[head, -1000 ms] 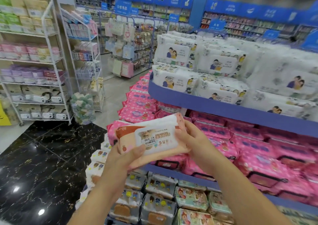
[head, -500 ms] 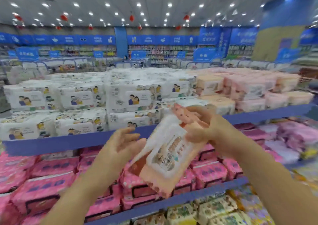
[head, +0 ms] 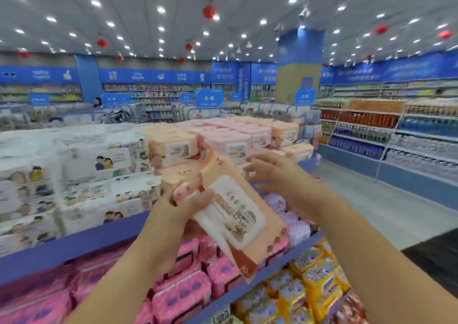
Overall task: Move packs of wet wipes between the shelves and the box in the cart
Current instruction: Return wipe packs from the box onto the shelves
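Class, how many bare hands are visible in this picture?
2. The left hand grips the orange wipes pack near its upper end; the right hand hovers open beside the pack's top. The hands of a distant person are hidden.

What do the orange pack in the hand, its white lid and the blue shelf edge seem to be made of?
The orange pack looks like soft plastic film, slightly glossy: it bends and creases where the left hand grips it. Its white lid is probably stiffer moulded plastic, matte, with a raised rounded rim. The blue shelf edge looks smooth, painted metal or plastic; the blur leaves this open.
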`<action>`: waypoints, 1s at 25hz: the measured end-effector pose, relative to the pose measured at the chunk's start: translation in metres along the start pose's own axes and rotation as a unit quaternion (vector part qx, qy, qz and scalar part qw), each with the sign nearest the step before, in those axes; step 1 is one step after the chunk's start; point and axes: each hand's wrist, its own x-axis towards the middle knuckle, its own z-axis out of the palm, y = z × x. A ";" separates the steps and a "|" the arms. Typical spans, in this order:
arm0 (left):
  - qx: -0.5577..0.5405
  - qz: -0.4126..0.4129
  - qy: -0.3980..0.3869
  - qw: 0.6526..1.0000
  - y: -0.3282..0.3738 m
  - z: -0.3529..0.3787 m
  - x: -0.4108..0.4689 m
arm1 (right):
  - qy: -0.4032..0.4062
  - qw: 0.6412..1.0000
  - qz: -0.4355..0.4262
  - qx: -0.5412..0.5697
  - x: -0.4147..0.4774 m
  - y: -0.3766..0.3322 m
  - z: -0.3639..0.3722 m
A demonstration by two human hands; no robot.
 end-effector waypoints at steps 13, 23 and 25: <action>0.278 0.068 0.133 0.949 0.001 -0.022 0.150 | -0.004 0.994 -0.102 0.025 0.159 0.065 -0.054; 0.395 -0.006 0.241 0.886 0.027 -0.110 0.196 | -0.179 0.916 -0.200 -0.299 0.326 0.015 0.008; 0.448 -0.037 0.234 0.862 0.009 -0.123 0.202 | -0.192 0.888 -0.192 -0.370 0.334 0.033 0.017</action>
